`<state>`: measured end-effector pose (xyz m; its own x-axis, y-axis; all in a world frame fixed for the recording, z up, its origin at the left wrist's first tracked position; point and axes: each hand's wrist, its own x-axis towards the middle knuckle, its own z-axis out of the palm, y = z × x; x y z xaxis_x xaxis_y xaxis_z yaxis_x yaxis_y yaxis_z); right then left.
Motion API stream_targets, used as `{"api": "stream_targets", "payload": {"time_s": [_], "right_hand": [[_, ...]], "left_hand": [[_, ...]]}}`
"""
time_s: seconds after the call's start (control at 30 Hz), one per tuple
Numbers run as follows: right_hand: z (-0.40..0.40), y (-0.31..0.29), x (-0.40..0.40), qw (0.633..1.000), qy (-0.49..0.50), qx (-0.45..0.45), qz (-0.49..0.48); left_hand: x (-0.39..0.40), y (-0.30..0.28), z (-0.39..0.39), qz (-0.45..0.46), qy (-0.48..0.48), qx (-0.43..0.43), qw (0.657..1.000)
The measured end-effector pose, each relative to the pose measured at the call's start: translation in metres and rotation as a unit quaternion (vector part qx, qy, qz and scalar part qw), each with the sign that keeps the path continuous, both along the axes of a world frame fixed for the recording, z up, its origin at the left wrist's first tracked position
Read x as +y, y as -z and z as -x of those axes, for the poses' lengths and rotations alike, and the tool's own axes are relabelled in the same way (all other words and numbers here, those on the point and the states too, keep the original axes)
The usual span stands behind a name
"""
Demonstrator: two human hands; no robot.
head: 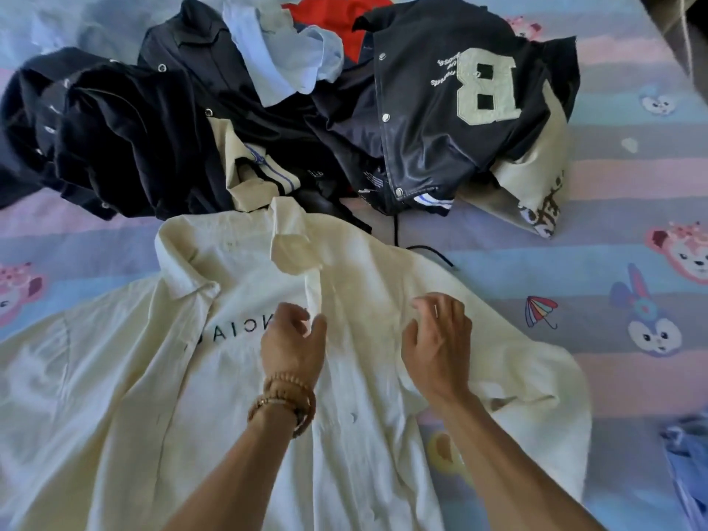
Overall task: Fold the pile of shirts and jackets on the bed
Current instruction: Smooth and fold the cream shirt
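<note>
From the head camera, looking down, a big cream shirt (pixel 161 377) lies spread out flat on the bed (pixel 632 185). Its collar points away from the person, toward the pile. Black letters show on the left half of the shirt, and the front strip with the buttons runs down the middle.

The left hand (pixel 293 344) is over the middle of the shirt, right at the front strip. Its fingers are curled and the thumb meets the edge of the cloth, so it looks like it pinches the strip. A string of wooden beads (pixel 283 400) is wrapped around that wrist.

The right hand (pixel 438 343) is just beside it, over the right half of the shirt. Its fingers are bent loosely, and I cannot tell if they hold any cloth.

Behind the shirt sits the pile of clothes, touching the collar. A dark jacket (pixel 440 120) with a big pale letter B lies on the right of the pile. A light blue shirt (pixel 283 59) lies on top in the middle, with a red cloth (pixel 337 17) behind it. More dark clothes (pixel 126 139) are heaped on the left.

The bed sheet has pink, blue and purple stripes with cartoon animal faces. A bit of blue cloth (pixel 689 465) peeks in at the right edge.
</note>
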<state>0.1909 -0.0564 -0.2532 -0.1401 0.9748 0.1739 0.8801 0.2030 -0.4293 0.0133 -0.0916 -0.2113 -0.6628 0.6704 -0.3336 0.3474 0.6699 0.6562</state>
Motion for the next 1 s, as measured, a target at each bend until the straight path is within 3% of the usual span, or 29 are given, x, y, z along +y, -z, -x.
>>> {"api": "stream_targets", "payload": {"time_s": [0.1,0.2,0.27,0.37,0.47,0.53,0.6,0.67,0.73,0.83,0.87,0.93,1.0], "right_hand": [[-0.018,-0.002,-0.060,1.000,-0.018,-0.001,-0.002],[-0.046,-0.002,-0.121,1.000,-0.015,-0.008,0.019],[-0.065,0.003,-0.160,0.995,-0.003,0.011,0.101],[-0.092,0.005,-0.216,0.947,0.059,0.075,0.306],[-0.108,0.002,-0.253,0.895,0.117,0.148,0.404],[-0.111,-0.008,-0.263,0.865,0.155,0.247,0.409],[-0.108,-0.020,-0.277,0.821,0.200,0.353,0.401],[-0.100,-0.033,-0.297,0.784,0.214,0.427,0.397],[-0.094,-0.038,-0.316,0.777,0.194,0.449,0.396],[-0.089,-0.029,-0.341,0.825,0.120,0.354,0.424],[-0.089,-0.027,-0.346,0.841,0.095,0.307,0.436],[-0.085,-0.025,-0.358,0.867,0.037,0.194,0.458],[-0.080,-0.021,-0.368,0.895,-0.009,0.073,0.441]], "left_hand": [[-0.065,0.003,-0.037,0.145,0.131,-0.058,0.979],[-0.122,0.002,-0.064,0.275,0.179,-0.021,0.944],[-0.154,0.007,-0.078,0.318,0.200,0.003,0.927],[-0.196,0.019,-0.095,0.331,0.178,-0.096,0.922],[-0.214,0.029,-0.108,0.293,0.211,-0.149,0.921],[-0.214,0.029,-0.111,0.187,0.185,-0.193,0.945],[-0.222,0.021,-0.103,0.078,0.088,-0.267,0.957],[-0.237,0.011,-0.074,-0.001,-0.044,-0.276,0.960],[-0.257,0.009,-0.033,-0.037,-0.158,-0.281,0.946],[-0.298,0.015,0.019,-0.011,-0.235,-0.363,0.901],[-0.314,0.024,0.028,0.018,-0.191,-0.330,0.924],[-0.354,0.040,0.035,0.076,0.029,-0.163,0.983],[-0.393,0.051,0.026,0.108,0.248,-0.011,0.963]]}}
